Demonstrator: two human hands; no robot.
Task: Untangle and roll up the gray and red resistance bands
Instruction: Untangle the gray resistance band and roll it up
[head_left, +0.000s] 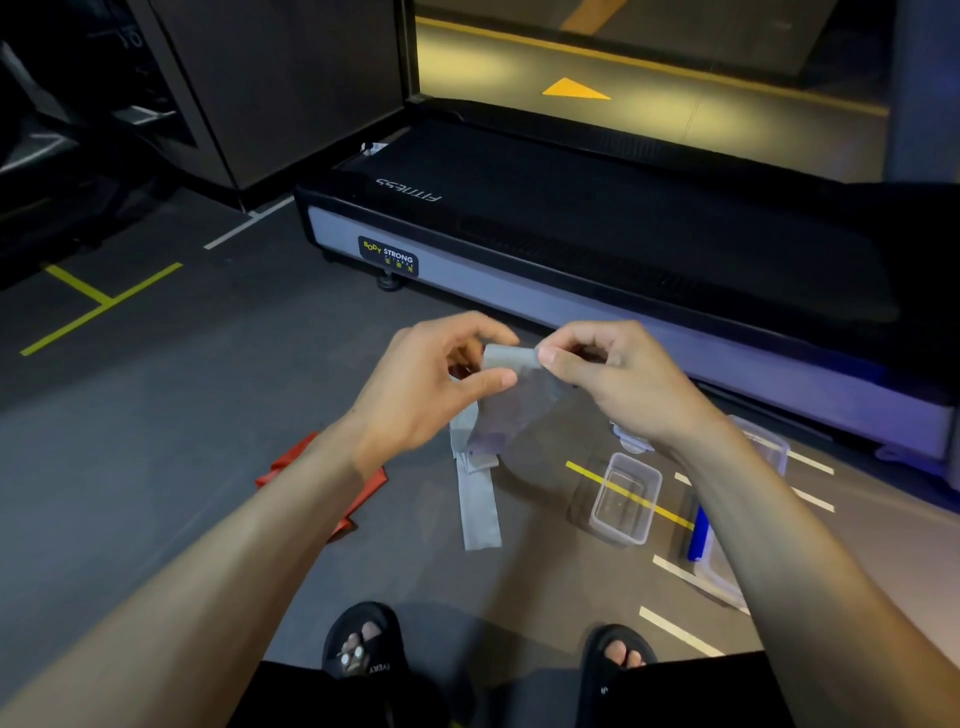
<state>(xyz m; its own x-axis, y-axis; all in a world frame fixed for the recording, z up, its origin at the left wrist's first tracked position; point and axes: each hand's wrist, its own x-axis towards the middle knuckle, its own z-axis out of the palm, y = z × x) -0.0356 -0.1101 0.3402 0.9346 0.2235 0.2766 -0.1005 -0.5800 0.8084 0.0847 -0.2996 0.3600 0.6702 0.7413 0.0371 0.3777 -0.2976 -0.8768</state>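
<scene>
We hold the gray band up; its long axis hangs from our fingers to the floor. Left hand and right hand pinch its top edge. The red band lies crumpled left.

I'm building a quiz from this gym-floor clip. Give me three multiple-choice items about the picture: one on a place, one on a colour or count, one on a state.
1. Where is the red band?
A. on the floor beneath the left forearm
B. in the clear box
C. on the treadmill

2. What colour is the band held in both hands?
A. blue
B. gray
C. yellow

3. What state is the open clear box in?
A. stuffed with bands
B. lidded
C. holding no band

Key: 1 A, the red band lies on the floor; 2 B, the left hand and right hand pinch the gray band; 3 C, the clear box shows only floor through it.
</scene>
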